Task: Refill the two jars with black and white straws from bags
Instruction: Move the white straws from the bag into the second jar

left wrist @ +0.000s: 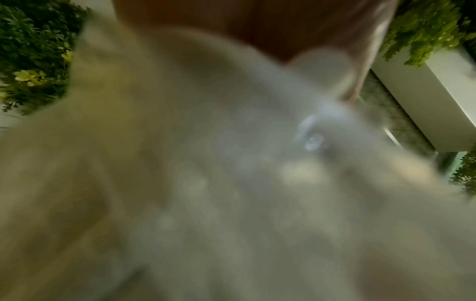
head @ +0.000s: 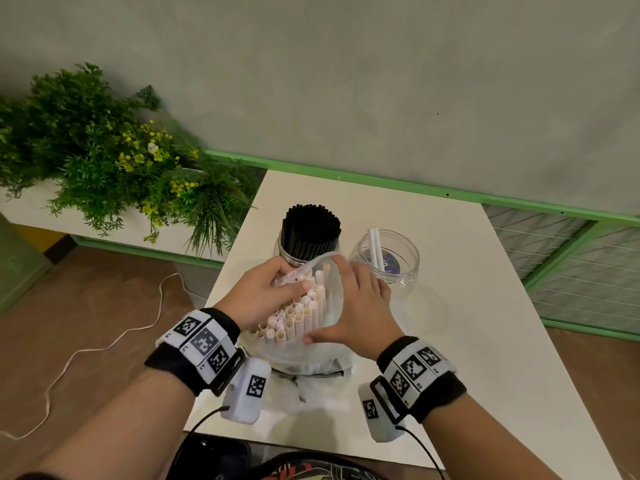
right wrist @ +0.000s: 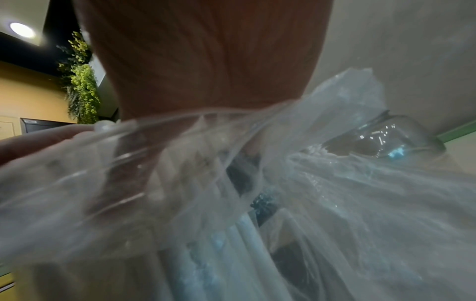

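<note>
While both hands work at the near middle of the tabletop [head: 485, 306], a clear plastic bag [head: 332, 344] of white straws [head: 301, 313] stands upright between them, mouth open upward.

Left hand [head: 263, 296]: fingers curled over the bag's far-left rim, pinching bunched plastic at the straw tops. Left wrist view blurred; only pale film close to the lens can be made out.

Right hand [head: 360, 306]: laid against the bag's right side, thumb pointing left across the near wall, fingers reaching up along the far rim. Grip: fingers look fairly straight, pressing the plastic; whether any curl round the rim I cannot tell. Right wrist view shows crinkled film [right wrist: 309, 183] just under the palm.

Behind the bag, toward the far edge: a clear jar [head: 294, 251] packed with black straws [head: 311, 230], upright, touching or just behind the bag's rim. To its right, apart from the bag, a second clear jar [head: 398, 265] holding two white straws [head: 375, 249], leaning.

Off the tabletop's left edge: green plants [head: 104, 161] in a white planter, a white cable [head: 104, 348] on the floor.
</note>
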